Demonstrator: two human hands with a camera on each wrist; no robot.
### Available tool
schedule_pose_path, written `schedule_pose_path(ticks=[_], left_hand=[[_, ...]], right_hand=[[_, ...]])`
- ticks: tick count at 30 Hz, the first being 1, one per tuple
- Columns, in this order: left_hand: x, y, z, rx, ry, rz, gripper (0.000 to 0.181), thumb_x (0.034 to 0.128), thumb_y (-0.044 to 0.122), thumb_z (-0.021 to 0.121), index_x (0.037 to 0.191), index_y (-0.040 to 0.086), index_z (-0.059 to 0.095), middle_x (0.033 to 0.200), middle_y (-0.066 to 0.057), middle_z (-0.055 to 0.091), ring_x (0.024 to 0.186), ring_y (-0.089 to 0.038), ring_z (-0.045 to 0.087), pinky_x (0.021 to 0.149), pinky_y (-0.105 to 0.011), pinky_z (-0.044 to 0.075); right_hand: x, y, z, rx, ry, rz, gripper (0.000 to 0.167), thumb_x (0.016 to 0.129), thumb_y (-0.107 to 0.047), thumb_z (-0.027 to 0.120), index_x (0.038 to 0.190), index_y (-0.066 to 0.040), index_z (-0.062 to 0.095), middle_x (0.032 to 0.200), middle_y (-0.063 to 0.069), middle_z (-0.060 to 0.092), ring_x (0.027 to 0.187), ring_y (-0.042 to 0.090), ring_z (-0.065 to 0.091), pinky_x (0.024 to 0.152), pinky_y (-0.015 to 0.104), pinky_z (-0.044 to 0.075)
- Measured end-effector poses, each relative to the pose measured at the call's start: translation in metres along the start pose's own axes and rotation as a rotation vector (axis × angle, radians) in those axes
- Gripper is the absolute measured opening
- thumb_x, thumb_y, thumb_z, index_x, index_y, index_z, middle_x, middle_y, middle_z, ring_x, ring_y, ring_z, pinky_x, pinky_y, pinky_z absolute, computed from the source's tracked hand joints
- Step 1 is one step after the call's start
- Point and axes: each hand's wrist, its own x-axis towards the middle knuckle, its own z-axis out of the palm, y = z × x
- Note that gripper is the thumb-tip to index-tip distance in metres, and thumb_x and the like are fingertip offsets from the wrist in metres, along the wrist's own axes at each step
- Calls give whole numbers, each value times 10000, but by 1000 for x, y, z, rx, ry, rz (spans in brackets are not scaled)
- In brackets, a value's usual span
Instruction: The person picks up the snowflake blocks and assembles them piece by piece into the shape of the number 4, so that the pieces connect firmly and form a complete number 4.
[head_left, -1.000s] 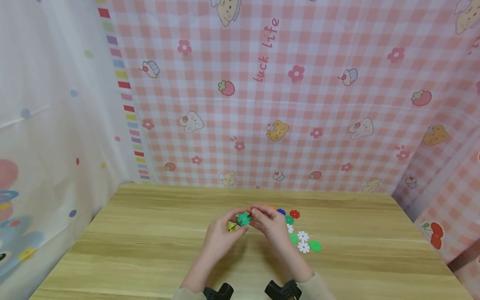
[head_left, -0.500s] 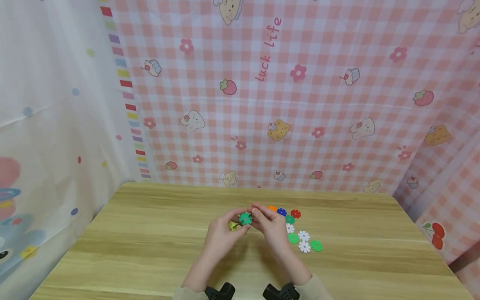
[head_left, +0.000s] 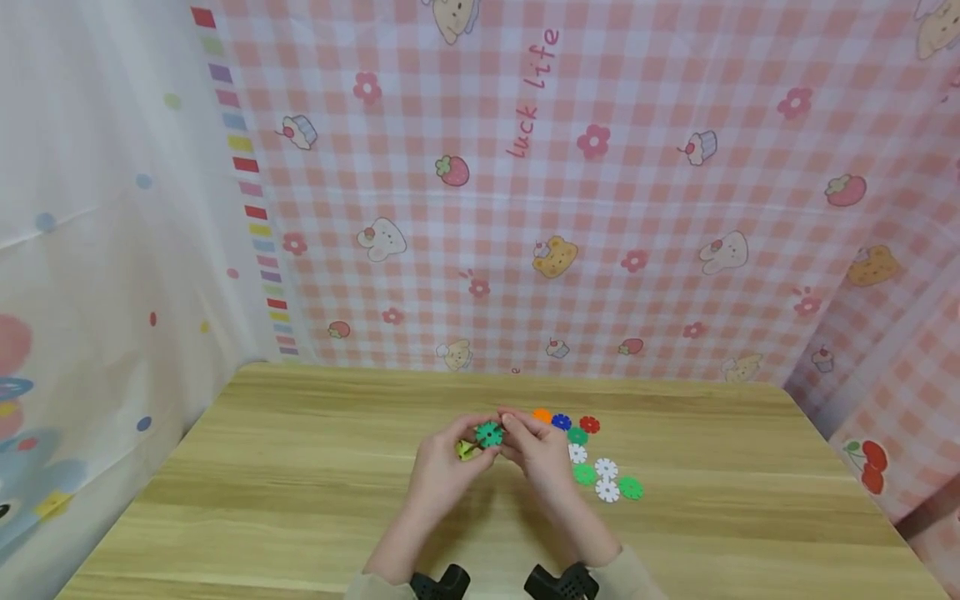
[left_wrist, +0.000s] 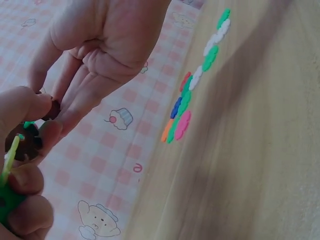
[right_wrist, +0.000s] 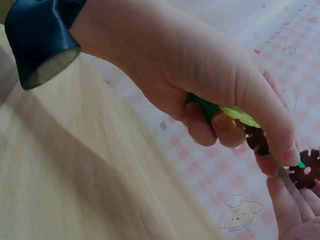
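My left hand (head_left: 442,467) grips a small cluster of notched plastic discs joined together. A green disc (head_left: 490,434) and a yellow disc (head_left: 465,451) show in the head view; brown ones show in the wrist views. Opposite it, my right hand (head_left: 549,457) pinches a brown notched disc (right_wrist: 306,170) between thumb and fingers, right beside the cluster. Both hands meet above the table, fingertips close together. Whether the brown disc is slotted into the cluster is hidden by the fingers.
Flat on the wooden table (head_left: 300,483), right of my hands, lie several loose discs: orange (head_left: 542,415), blue (head_left: 561,422), red (head_left: 590,425), white (head_left: 606,468) and green (head_left: 631,488). A pink disc (left_wrist: 183,125) shows in the left wrist view. A checked cloth (head_left: 637,208) hangs behind.
Both hands keep nearly the same place and grip. The green disc in the cluster has turned slightly. The loose discs lie as before; the head view has shifted a little.
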Motion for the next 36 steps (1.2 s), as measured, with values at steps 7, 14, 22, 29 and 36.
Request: schedule_pose_path(ticks=[7,14,22,29,36], left_hand=[[2,-1,-3,-100,-71,-65,256,916,209,682,1167,160,683,865,30,686,770,-116,588,656,-269,459],[6,-1,-9,-293,-174,-174,474,1071,292,252,1242,92,646,1026,-87,704,924,-262,644,725,-338,511],[5,-7,-15,-381,-272,-246,539,1065,360,186,1332,105,579,1105,-172,665,899,-294,614,485,-243,396],[6,-11,-15,-324,-350,-277,546,1056,448,206,1392,160,526,1059,-207,656,793,-295,577,503,-243,391],[5,-18,-14,-273,-356,-220,443,1048,358,395,1383,93,515,986,-176,637,743,-192,548,515,-229,389]], right_hand=[[1,-3,-4,-55,28,-12,379,943,-134,639,1191,149,591,1048,190,692,820,178,701,778,333,554],[1,-7,-8,-98,26,5,413,995,-248,561,1172,120,622,1104,229,669,906,236,696,805,369,546],[1,-7,-7,-116,-13,4,398,1002,-226,545,1190,118,613,1181,258,627,944,260,682,842,395,532],[2,-5,-8,-215,-72,-26,386,996,-222,552,1209,95,612,1228,243,609,1043,328,648,888,398,508],[4,-5,-11,-294,-120,-52,379,997,-243,553,1193,72,635,1228,207,623,1062,317,642,924,418,487]])
